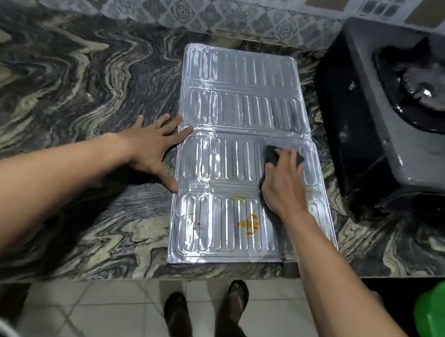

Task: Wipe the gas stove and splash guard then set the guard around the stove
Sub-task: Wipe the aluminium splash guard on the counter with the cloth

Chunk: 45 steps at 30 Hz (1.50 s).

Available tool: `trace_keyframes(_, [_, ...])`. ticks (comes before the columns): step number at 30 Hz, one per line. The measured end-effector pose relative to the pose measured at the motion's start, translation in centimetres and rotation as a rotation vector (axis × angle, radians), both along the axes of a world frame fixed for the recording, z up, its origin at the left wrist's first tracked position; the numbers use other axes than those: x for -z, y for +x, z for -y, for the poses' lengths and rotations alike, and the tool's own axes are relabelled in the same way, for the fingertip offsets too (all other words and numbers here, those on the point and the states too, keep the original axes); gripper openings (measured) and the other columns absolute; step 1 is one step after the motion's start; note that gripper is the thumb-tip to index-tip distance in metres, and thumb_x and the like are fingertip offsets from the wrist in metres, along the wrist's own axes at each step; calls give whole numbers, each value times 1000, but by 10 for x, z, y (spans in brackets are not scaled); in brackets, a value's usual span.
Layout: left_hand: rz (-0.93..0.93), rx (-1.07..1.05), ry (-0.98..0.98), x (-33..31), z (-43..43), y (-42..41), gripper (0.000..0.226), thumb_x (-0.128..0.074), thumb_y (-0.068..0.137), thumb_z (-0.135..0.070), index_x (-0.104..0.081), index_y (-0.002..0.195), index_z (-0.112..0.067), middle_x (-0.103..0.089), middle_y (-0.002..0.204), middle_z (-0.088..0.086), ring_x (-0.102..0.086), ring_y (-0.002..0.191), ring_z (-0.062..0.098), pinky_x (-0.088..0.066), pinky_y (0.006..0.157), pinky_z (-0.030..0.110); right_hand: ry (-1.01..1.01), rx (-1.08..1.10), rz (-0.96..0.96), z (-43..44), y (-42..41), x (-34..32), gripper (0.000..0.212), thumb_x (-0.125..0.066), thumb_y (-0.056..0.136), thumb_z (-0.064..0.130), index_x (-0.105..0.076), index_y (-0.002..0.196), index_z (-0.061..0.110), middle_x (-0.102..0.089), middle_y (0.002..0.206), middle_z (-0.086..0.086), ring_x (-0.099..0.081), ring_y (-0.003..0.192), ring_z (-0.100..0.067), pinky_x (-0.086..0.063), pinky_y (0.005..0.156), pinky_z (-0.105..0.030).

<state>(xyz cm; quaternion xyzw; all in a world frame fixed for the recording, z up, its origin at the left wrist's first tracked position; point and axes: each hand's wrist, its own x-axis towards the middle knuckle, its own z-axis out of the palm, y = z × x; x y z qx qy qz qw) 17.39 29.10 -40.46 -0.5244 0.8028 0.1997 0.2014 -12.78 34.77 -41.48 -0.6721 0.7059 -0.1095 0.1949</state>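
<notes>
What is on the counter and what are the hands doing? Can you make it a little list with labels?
Place: marbled stone counter, tiled wall behind
Splash guard: silver, ribbed, lying flat and unfolded on the counter
Dirt: orange stain on the nearest panel
Left hand: open, fingers spread, pressing at the guard's left edge
Right hand: pressing a dark sponge onto the guard
Gas stove: dark, to the right of the guard
Green basin: lower right, below the counter
Guard around stove: not yet
</notes>
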Motion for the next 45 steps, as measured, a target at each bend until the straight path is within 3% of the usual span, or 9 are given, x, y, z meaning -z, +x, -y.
trace_keyframes(4, [7, -5, 8, 0, 0, 2, 154, -56, 31, -100, 24, 149, -41, 31, 159, -6, 23, 149, 22, 8, 114, 66, -29, -240, 48, 15, 57, 11, 48, -27, 107, 23, -26, 151, 7, 0, 164, -18, 3, 152, -30, 5, 122, -46])
trace_keyframes(9, [12, -25, 18, -1, -1, 1, 154, -60, 32, -97, 23, 149, -41, 30, 160, -5, 22, 149, 23, 8, 114, 66, -57, -517, 22, 4, 88, 8, 48, -29, 106, 18, -25, 153, 12, -22, 162, -9, -7, 151, -29, -1, 121, -46])
trace_keyframes(15, [1, -41, 20, 0, -1, 2, 156, -61, 29, -97, 22, 150, -43, 30, 160, -6, 23, 149, 22, 7, 115, 67, -25, -698, -45, -36, 70, 9, 56, -39, 104, 18, -20, 156, 18, -13, 165, -3, 0, 152, -22, 10, 120, -38])
trace_keyframes(18, [6, -42, 24, -2, -1, 1, 156, -60, 28, -98, 22, 149, -44, 30, 160, -6, 23, 149, 22, 6, 114, 67, 4, -744, -53, -49, 57, 12, 58, -40, 102, 17, -18, 156, 19, -10, 165, -3, 3, 152, -23, 6, 123, -41])
trace_keyframes(27, [59, -45, 29, -12, -4, -9, 158, -61, 29, -97, 22, 151, -39, 31, 159, -4, 20, 150, 26, 3, 115, 67, 11, -407, -10, -46, -7, 12, 54, -31, 106, 27, -14, 155, 14, -17, 163, -7, -3, 152, -25, -4, 123, -46])
trace_keyframes(32, [64, 29, 12, -14, -16, -17, 139, -68, 53, -84, 16, 153, -37, 27, 161, -1, 16, 151, 24, 2, 116, 63, -50, -394, -163, -43, 2, 10, 51, -30, 105, 30, -27, 152, 9, -30, 158, -12, -13, 150, -33, -5, 122, -52])
trace_keyframes(37, [68, -9, 110, -13, -24, -19, 150, -58, 36, -95, 17, 152, -35, 36, 151, -6, 19, 150, 26, 3, 115, 65, -96, -458, -208, -46, 11, 21, 55, -34, 103, 20, -20, 155, 8, -15, 163, -15, -5, 151, -31, 2, 122, -50])
trace_keyframes(42, [62, 6, 72, -11, -29, -22, 149, -61, 40, -92, 22, 150, -35, 38, 151, -7, 19, 150, 25, 1, 116, 62, -56, -448, -166, -46, 3, 23, 55, -24, 106, 25, -11, 156, 5, -9, 164, -16, 1, 152, -28, 4, 123, -45])
trace_keyframes(45, [73, 4, 81, -13, -30, -23, 149, -61, 41, -92, 22, 150, -34, 38, 151, -8, 20, 150, 24, 0, 117, 60, -39, -331, -100, -43, -19, 18, 53, -25, 106, 22, -13, 154, 4, -6, 164, -16, 5, 152, -27, 6, 122, -43])
